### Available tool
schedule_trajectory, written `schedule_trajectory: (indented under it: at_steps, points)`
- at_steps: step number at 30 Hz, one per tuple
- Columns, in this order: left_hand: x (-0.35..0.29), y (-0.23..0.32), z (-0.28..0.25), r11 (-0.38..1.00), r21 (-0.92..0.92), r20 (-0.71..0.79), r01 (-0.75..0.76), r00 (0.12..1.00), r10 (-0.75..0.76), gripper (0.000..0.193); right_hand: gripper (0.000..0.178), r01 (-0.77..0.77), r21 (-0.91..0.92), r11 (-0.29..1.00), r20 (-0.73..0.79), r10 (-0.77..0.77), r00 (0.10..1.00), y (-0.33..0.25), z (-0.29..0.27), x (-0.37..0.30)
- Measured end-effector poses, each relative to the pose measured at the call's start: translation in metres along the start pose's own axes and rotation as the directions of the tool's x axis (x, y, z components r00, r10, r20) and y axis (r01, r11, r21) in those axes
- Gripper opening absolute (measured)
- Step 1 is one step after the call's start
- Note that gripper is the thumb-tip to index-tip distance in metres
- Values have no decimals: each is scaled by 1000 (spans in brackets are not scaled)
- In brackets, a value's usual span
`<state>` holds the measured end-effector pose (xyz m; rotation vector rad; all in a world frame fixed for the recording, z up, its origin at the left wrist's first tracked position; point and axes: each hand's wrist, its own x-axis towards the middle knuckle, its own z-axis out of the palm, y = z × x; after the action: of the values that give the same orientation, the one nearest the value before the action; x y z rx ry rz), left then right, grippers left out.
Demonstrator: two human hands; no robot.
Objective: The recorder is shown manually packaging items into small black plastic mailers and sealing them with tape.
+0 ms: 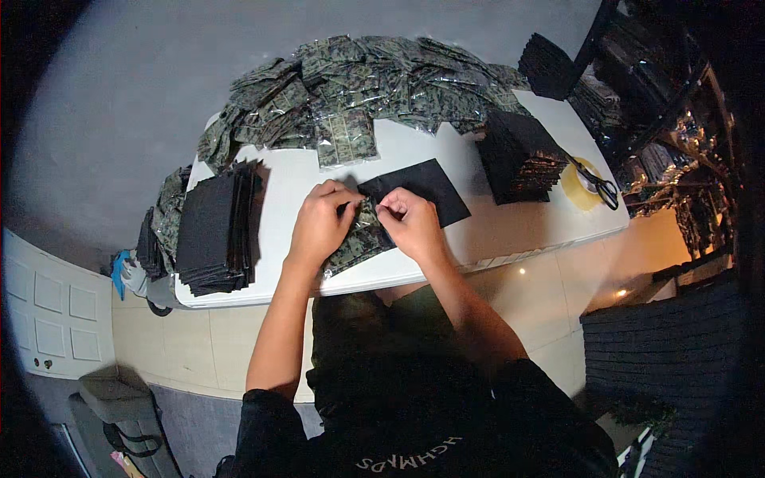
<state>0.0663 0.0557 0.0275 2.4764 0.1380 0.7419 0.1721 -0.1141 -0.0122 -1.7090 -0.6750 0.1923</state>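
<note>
A folded camouflage cloth piece (360, 245) lies at the table's front edge, partly under a flat black square (434, 190). A shiny edge near it looks like clear plastic. My left hand (323, 219) is closed, its thumb and forefinger pinching the cloth's upper edge. Close beside it, my right hand (413, 227) is closed too, with thumb and fingertips pinched at the same edge near the black square. The fingers cover the exact spot they grip.
Camouflage packets in clear plastic (374, 80) heap along the white table's (279, 191) far side. Black stacks stand left (211, 231) and right (518, 155). Tape (580, 189) and scissors (603, 188) lie at the right end. A dark shelf (653, 95) stands beyond.
</note>
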Motion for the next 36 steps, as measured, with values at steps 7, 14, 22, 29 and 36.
schedule_trajectory:
  at_steps: [7,14,22,29,36]
  points:
    - [4,-8,7,983,-77,-62,169,983,-174,22,14,109,-161,981,52,-102,993,-10,1,-7]
    - [-22,-29,-25,928,258,-13,268,962,-274,29,14,148,-283,947,28,-147,989,-13,-3,-8]
    - [-16,-27,-12,939,-61,22,339,941,-338,18,14,158,-308,938,30,-157,987,-14,0,-10]
    - [-11,-22,-1,910,-113,-60,400,911,-408,19,16,93,-327,941,25,-90,996,-16,-2,-12]
    - [-5,-2,16,873,-107,-111,476,867,-486,23,16,118,-332,936,7,-122,992,-17,2,-9]
